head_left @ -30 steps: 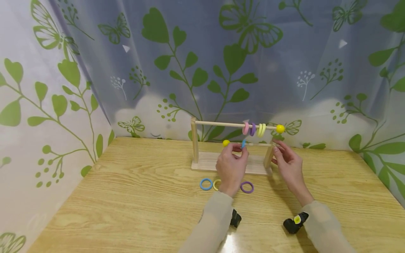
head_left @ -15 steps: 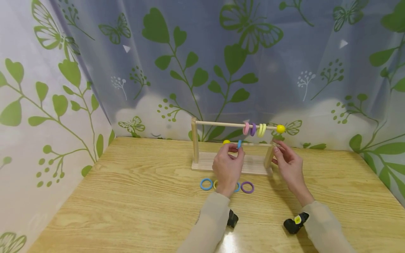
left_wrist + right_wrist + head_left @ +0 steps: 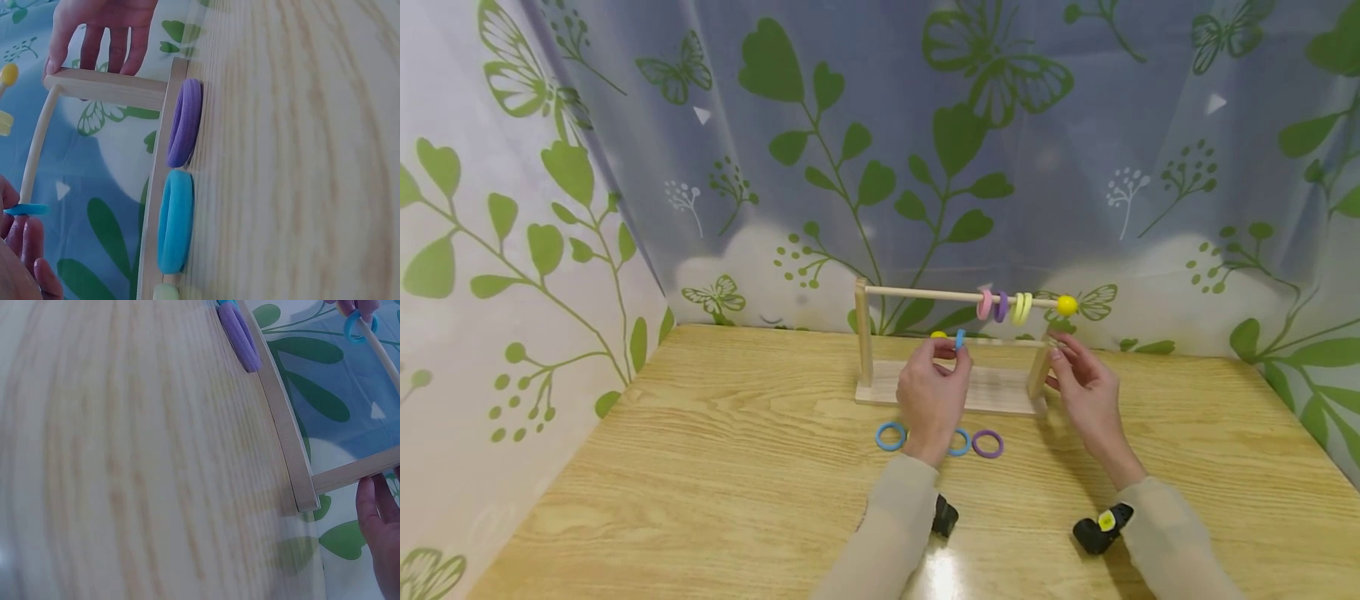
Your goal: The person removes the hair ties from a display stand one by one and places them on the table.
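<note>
My left hand (image 3: 932,396) pinches a blue hair tie (image 3: 960,338) between thumb and fingers. In the right wrist view this hair tie (image 3: 347,331) loops around the lower rod (image 3: 382,355) of a wooden stand (image 3: 1000,395). A yellow ball (image 3: 938,335) at that rod's free end shows just past the left fingers. My right hand (image 3: 1086,392) grips the top of the stand's short post (image 3: 112,86), thumb on the near side, fingers behind. On the upper rod (image 3: 925,293) hang a pink hair tie (image 3: 984,305), a purple one (image 3: 1001,307) and two yellow ones (image 3: 1021,308).
In front of the stand lie a blue hair tie (image 3: 891,437), another blue hair tie (image 3: 175,222) and a purple hair tie (image 3: 988,444). A yellow one is mostly hidden by my left hand. A patterned curtain (image 3: 820,208) hangs behind the wooden table (image 3: 737,467).
My left hand has slid the blue hair tie leftward along the lower rod, closer to the yellow ball. A blue hair tie on the table has come into sight. My right hand stays put.
</note>
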A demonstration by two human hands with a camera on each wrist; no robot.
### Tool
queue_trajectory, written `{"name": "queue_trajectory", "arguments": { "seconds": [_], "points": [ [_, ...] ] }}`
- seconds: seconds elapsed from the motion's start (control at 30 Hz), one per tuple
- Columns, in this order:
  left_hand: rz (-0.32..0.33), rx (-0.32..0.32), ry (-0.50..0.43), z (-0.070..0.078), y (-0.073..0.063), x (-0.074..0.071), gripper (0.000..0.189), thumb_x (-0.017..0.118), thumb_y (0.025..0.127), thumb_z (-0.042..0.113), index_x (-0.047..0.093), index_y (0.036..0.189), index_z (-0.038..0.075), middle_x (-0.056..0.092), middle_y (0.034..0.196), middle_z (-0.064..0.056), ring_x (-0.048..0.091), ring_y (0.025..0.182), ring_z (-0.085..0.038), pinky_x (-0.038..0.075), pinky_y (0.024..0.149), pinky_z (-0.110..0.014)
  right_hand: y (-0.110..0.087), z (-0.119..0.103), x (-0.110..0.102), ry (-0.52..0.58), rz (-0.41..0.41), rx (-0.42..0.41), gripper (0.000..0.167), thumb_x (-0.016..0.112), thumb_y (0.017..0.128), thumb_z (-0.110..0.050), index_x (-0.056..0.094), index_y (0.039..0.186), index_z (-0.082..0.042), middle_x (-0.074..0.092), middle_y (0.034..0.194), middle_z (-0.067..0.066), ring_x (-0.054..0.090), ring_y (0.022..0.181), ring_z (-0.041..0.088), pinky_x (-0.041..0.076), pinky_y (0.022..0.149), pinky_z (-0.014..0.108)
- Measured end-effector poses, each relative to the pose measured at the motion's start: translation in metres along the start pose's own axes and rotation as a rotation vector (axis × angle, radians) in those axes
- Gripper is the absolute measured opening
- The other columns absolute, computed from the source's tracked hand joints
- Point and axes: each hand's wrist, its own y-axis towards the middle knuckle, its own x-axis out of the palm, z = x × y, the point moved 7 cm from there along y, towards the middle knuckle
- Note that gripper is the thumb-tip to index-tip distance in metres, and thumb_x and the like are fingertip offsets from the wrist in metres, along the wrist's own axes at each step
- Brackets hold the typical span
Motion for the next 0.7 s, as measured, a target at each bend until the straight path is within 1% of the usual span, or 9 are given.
{"name": "queue_trajectory", "arguments": {
  "seconds": [0.2, 0.47, 0.7],
  "points": [
    [0.004, -0.006, 0.002, -0.002, 0.002, -0.004, 0.010, 0.075, 0.091, 0.028, 0.074, 0.092, 0.018, 0.077, 0.086, 0.005, 0.067, 0.061, -0.007, 0.048, 0.058, -0.021, 0.000, -0.001, 0.000, -0.006, 0.006, -0.001, 0.044, 0.053, 0.107, -0.022, 0.054, 0.146, -0.002, 0.063, 0.114, -0.027, 0.063, 0.102, -0.009, 0.058, 0.081, 0.016],
    [0.014, -0.005, 0.005, -0.005, 0.003, -0.008, 0.009, 0.075, 0.090, 0.027, 0.074, 0.092, 0.018, 0.077, 0.086, 0.005, 0.067, 0.060, -0.007, 0.049, 0.056, -0.023, 0.001, -0.002, 0.000, -0.003, 0.009, -0.009, 0.043, 0.053, 0.107, -0.020, 0.054, 0.145, 0.000, 0.064, 0.110, -0.024, 0.063, 0.100, -0.008, 0.058, 0.080, 0.015],
    [0.015, -0.026, -0.014, -0.007, 0.004, -0.012, 0.009, 0.076, 0.089, 0.028, 0.074, 0.092, 0.019, 0.077, 0.086, 0.006, 0.066, 0.060, -0.006, 0.049, 0.057, -0.023, 0.000, -0.001, 0.000, -0.003, 0.008, -0.006, 0.043, 0.053, 0.107, -0.022, 0.055, 0.145, -0.002, 0.064, 0.111, -0.028, 0.064, 0.101, -0.009, 0.058, 0.080, 0.016]
  ]
}}
